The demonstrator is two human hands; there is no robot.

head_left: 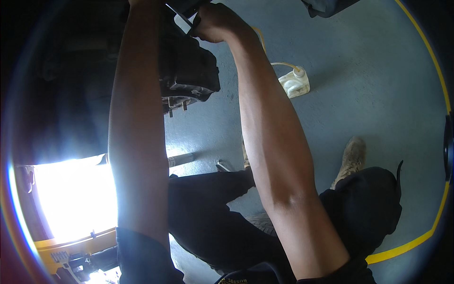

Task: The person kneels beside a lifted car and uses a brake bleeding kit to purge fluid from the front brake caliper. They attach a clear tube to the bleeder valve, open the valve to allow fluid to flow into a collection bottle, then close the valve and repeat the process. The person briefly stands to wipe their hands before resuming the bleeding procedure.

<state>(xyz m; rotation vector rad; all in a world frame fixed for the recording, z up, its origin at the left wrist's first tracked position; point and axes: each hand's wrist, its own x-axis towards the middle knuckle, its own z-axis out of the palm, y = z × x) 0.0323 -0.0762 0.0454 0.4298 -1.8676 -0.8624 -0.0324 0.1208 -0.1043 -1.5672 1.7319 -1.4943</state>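
My right hand (215, 21) is at the top of the view, its fingers curled against a dark part (188, 5) with a thin straight edge. The fingertips are hidden, and I cannot make out what the part is. My left forearm (139, 118) reaches straight up beside it; the left hand lies past the upper edge. Below and between the arms hangs a bulky black assembly (189, 71) with a ragged lower edge and small studs underneath. Deep shadow hides most of its left side.
A stained whitish jug (297, 84) with a yellowish hose (283, 63) stands on the grey floor (378, 90). A yellow line (428, 40) curves along the right. Below are my dark-trousered legs and a tan boot (352, 154). A yellow beam (101, 236) borders the glare at lower left.
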